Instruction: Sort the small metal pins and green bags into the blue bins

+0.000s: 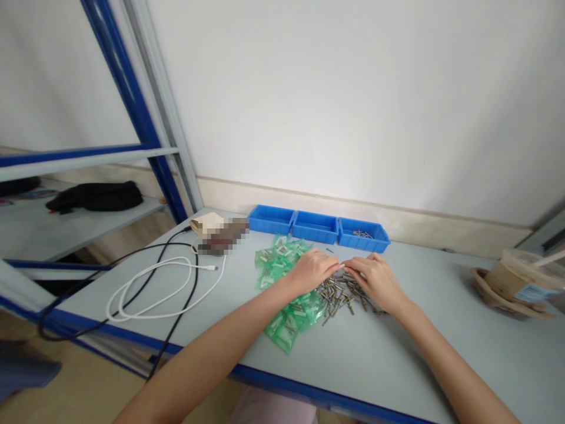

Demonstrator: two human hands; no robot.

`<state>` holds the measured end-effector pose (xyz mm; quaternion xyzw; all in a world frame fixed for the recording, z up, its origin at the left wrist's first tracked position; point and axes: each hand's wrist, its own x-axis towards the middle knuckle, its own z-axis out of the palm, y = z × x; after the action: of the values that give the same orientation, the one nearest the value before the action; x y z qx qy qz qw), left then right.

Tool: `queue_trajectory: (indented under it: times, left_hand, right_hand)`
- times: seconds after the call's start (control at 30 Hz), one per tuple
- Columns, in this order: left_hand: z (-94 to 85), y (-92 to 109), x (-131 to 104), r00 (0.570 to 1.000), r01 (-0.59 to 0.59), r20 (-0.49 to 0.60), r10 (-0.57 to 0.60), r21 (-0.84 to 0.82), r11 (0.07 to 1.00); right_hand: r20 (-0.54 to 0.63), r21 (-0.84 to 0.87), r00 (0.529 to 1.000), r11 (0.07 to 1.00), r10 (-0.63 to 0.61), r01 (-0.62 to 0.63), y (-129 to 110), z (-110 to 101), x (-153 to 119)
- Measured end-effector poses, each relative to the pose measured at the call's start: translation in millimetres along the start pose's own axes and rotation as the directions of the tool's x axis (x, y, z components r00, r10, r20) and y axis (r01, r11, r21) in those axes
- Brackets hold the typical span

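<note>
head view: i have both bare hands meeting over the table (388, 359), fingertips close together just above a loose pile of metal pins (338, 294). left hand (312, 270): fingers bent and drawn in narrow, thumb side toward the other hand. right hand (374, 279): fingers likewise bent inward, reaching the same spot. a small pale piece (341, 267) shows where the fingertips meet; too small for me to name, and i cannot tell which hand grips it, or whether both do.

pins: heaped below and between the hands, some with brassy ends, lying at mixed angles. green bags (276, 271): spread directly left of the pile, partly behind the left hand and forearm, small pieces visible through the plastic.

behind: three blue trays in a row near the wall, namely a left tray (270, 227), a middle tray (314, 237) and a right tray (359, 244); the last has some metal pieces inside. a single pin (329, 251) lies apart, between trays and hands.

far left: a coiled white cable (152, 317) crosses a black cable (194, 288). far right: a cup (521, 280) sits in a brown holder (494, 300).
</note>
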<state>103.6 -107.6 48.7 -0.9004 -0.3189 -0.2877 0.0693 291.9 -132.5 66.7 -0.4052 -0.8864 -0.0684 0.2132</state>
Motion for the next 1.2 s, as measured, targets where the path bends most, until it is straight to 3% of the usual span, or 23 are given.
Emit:
queue_trajectory:
  times: [0.2,0.43,0.63,0.87,1.2]
  left_hand:
    - [2.0,-0.6,0.8,0.998,-0.03,0.049,0.028,0.033,0.999]
    - [-0.1,1.3,0.0,1.0,0.026,0.016,-0.026,-0.013,1.0]
    - [-1.9,-0.1,0.2,0.998,0.005,0.062,-0.004,-0.008,1.0]
    - [-0.9,-0.9,-0.2,0.999,-0.016,0.035,0.017,-0.025,1.0]
    - [7.1,-1.2,1.8,0.993,0.106,0.044,-0.108,0.043,0.993]
  right_hand:
    - [0.071,0.007,0.997,1.0,-0.006,0.005,-1.6,-2.1,0.8]
    - [-0.005,0.045,1.0,0.999,0.025,-0.025,-2.2,1.5,0.8]
    - [0.015,0.063,0.999,0.998,0.031,-0.031,-2.8,-0.3,1.0]
    - [-0.004,0.057,0.998,0.996,0.067,-0.066,-3.8,1.9,0.3]
    - [0.033,0.023,0.999,0.999,0.022,-0.023,-3.9,0.1,1.5]
